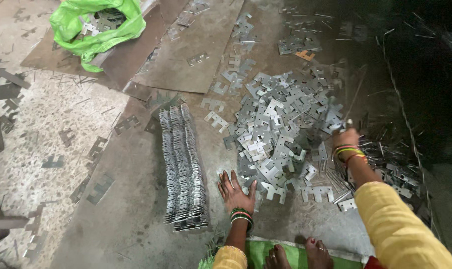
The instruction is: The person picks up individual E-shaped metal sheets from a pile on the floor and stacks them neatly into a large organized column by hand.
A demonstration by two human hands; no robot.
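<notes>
My left hand (234, 190) lies flat and open on the floor at the near edge of a loose heap of flat notched metal plates (280, 124), fingers spread, holding nothing. My right hand (345, 135) is out over the right side of the heap with its fingers closed around a small metal piece or pin; a thin rod rises from about there. To the left of my left hand lies a long row of the same plates stacked on edge (183, 167). Coloured bangles ring both wrists, and the sleeves are yellow.
A green plastic bag (93, 25) with more plates sits at the far left on rusty metal sheets (196, 50). Thin metal pins (385, 159) litter the floor right of the heap. My bare feet (298, 255) rest on a green mat at the bottom.
</notes>
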